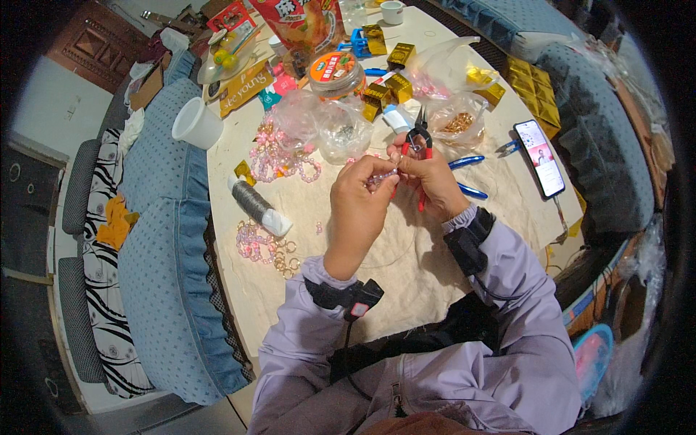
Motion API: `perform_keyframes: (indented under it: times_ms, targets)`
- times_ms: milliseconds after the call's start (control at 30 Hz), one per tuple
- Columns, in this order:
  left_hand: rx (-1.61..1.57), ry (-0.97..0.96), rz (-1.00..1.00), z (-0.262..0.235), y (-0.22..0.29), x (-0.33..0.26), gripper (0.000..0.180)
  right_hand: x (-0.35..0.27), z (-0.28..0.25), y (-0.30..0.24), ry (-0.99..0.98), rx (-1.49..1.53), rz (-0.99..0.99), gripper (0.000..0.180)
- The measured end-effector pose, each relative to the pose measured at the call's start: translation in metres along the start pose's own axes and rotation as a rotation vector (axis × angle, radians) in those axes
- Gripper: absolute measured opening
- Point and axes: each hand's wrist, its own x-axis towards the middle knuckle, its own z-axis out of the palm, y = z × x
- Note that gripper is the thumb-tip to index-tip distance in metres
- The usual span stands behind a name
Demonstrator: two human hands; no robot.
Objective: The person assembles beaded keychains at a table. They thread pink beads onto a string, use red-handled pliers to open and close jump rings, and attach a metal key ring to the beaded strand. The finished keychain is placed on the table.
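Note:
My left hand (359, 210) is closed, its thumb and fingertips pinching a short strand of pale, shiny beads (377, 178). Against it, my right hand (435, 181) is closed around red-handled pliers (419, 133), whose dark jaws point away from me. The right fingertips also meet the strand's end; what exactly they pinch there is too small to make out. Pink beaded bracelets (279, 161) lie beyond my left hand. Nearer me are more pink beaded loops (254, 243) and gold-coloured rings (287, 262). Just right of my right hand lies a blue-handled tool (467, 162).
A grey thread spool (252, 201) lies to the left. Bags of small silver (346, 132) and gold pieces (460, 123) stand ahead, by a round tub (337, 75) and gold boxes (399, 85). A lit phone (540, 159) is at right, a white bucket (197, 123) at the left edge.

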Motion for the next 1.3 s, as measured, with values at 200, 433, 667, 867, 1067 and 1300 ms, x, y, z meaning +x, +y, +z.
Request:
perform_keyframes:
  times_ms: [200,433,667,867,1067,1300]
  targets:
    - [0.071,0.064,0.109,0.001,0.002,-0.002,0.013,0.001,0.001,0.0,0.007,0.002,0.015,0.035]
    - [-0.161,-0.004,-0.075,0.004,-0.002,0.0,0.014,0.001,0.003,0.002,0.052,-0.02,-0.076,0.027]
    - [-0.741,-0.323,-0.398,-0.007,-0.022,0.012,0.022,-0.001,0.004,-0.005,0.077,-0.02,-0.062,0.026]
    - [-0.837,-0.422,-0.481,-0.01,-0.019,0.013,0.021,0.001,0.003,-0.004,0.06,0.0,-0.062,0.025]
    - [-0.866,-0.426,-0.502,-0.011,-0.013,0.014,0.02,0.0,0.003,-0.004,0.039,0.012,-0.035,0.031]
    - [-0.967,-0.419,-0.52,-0.012,-0.017,0.012,0.022,0.004,0.001,-0.002,0.042,-0.172,-0.029,0.028]
